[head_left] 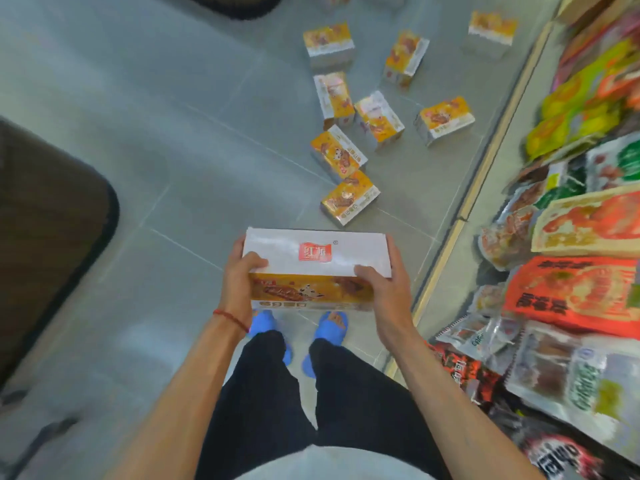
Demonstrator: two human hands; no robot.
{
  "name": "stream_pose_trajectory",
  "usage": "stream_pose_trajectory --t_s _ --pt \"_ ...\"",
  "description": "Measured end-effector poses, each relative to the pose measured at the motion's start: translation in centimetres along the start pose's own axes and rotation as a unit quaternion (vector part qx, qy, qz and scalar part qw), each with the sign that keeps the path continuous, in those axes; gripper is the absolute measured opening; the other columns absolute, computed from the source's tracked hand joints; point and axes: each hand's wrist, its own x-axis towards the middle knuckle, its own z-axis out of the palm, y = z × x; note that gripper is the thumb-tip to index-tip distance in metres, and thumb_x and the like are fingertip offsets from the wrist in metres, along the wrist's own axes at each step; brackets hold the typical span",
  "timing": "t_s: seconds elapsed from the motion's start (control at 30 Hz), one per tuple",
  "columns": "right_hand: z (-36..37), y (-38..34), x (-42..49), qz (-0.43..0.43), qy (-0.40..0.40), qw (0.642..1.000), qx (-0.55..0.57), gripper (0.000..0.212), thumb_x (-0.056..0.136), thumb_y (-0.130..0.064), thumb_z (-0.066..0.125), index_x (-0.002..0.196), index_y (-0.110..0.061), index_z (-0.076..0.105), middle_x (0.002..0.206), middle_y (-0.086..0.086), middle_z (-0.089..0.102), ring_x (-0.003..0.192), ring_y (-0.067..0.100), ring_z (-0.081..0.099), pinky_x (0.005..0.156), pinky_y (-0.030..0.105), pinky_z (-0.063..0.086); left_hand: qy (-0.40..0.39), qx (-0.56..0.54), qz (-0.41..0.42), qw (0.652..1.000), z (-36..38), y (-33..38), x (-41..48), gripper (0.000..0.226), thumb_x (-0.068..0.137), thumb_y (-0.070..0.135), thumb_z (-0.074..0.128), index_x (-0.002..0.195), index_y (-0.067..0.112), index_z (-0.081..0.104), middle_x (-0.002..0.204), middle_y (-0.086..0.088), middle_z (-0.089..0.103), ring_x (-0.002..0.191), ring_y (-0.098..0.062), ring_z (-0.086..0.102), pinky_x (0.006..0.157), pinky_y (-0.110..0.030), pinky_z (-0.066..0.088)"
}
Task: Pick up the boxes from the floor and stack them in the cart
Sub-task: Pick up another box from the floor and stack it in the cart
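Note:
I hold one white and orange box [316, 265] level in front of me, above my feet. My left hand [239, 278] grips its left end, thumb on the white top. My right hand [384, 289] grips its right end the same way. Several more orange boxes lie scattered on the grey tile floor ahead, the nearest one [349, 197] just beyond the held box, others [337, 154] [445, 119] [329, 43] farther off. A dark brown flat surface with a rounded corner [52, 216] sits at the left; whether it is the cart I cannot tell.
A low shelf [585, 258] packed with snack packets runs along the right side, edged by a pale strip [485, 174]. My feet in blue slippers [329, 327] stand on the tiles below the box. Another dark object [235, 5] lies at the top edge.

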Motion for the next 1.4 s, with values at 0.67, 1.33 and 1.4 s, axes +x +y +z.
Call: stream_pose_trajectory --t_s 0.67,1.33,1.4 --pt "28.1 9.3 -30.0 -0.099 -0.297 0.937 -0.156 0.068 0.087 -0.028 0.075 0.149 -0.030 0.048 0.134 -0.006 0.066 0.118 0.013 0.067 0.089 0.028 0.059 0.259 -0.192 0.105 0.941 -38.9 -6.5 -28.4 0.074 0.074 0.023 0.050 0.147 0.031 0.044 0.128 -0.006 0.067 0.109 -0.024 0.069 0.082 -0.036 0.057" --pt "55.3 20.3 -51.5 -0.071 -0.609 0.732 -0.296 0.073 0.091 -0.023 0.077 0.155 -0.031 0.042 0.141 -0.012 0.061 0.119 0.005 0.064 0.078 0.014 0.057 0.611 -0.327 0.118 0.711 -61.9 -12.0 -48.0 0.071 0.078 0.026 0.063 0.147 0.022 0.047 0.131 -0.005 0.066 0.113 -0.025 0.068 0.079 -0.029 0.060" --pt "57.5 20.9 -53.7 -0.068 -0.626 0.716 -0.300 0.073 0.091 -0.023 0.077 0.155 -0.031 0.041 0.140 -0.011 0.061 0.120 0.007 0.064 0.078 0.014 0.057 0.631 -0.327 0.123 0.693 -63.8 -12.2 -49.2 0.069 0.081 0.028 0.067 0.147 0.023 0.048 0.130 -0.003 0.067 0.113 -0.024 0.068 0.084 -0.034 0.060"
